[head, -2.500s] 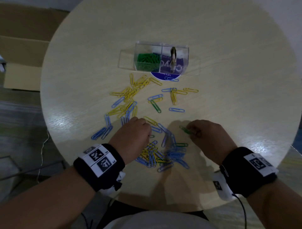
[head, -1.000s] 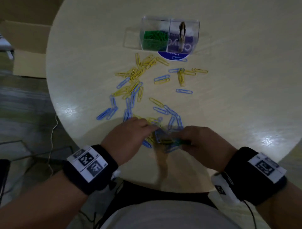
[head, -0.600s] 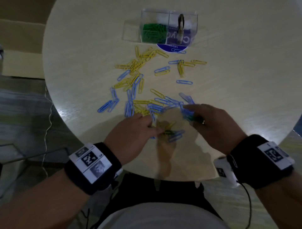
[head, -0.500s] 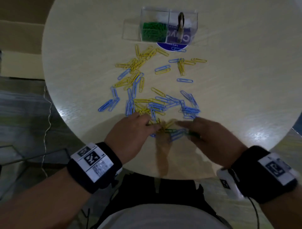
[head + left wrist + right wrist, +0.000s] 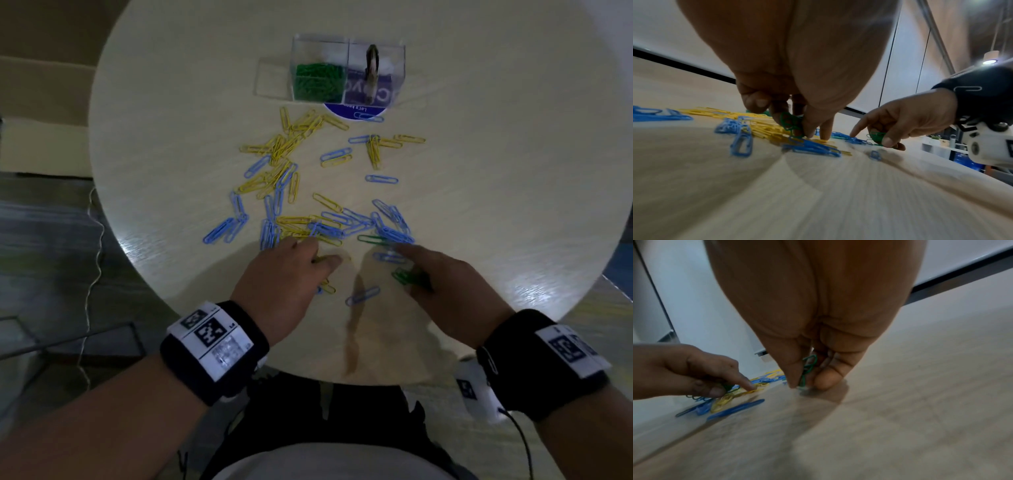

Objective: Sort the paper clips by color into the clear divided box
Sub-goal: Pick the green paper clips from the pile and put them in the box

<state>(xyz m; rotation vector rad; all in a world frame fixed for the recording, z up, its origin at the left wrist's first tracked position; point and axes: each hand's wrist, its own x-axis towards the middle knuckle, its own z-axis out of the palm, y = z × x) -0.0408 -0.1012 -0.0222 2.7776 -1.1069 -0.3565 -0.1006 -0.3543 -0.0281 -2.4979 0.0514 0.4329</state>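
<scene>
While yellow paper clips [image 5: 287, 144] and blue paper clips [image 5: 359, 222] lie scattered across the middle of the round counter [image 5: 496, 171], a few green clips [image 5: 407, 275] sit pinched in the right hand [image 5: 442, 287], whose forefinger stretches forward onto a heap of blue ones. One loose green clip [image 5: 371, 238] lies flat just ahead of that fingertip, touching the blue heap. To the left, the left hand [image 5: 287, 274] has its fingers curled round another small bunch of green clips [image 5: 790, 121], seen from the left wrist view, with its fingertips down among yellow and blue ones. At the far side of the counter stands the clear divided box [image 5: 347, 68]: its left compartment holds a pile of green clips [image 5: 317, 82], and the right compartment holds a dark upright object that cannot be made out. Under the box's right part lies a round blue-and-white disc [image 5: 356, 111].
</scene>
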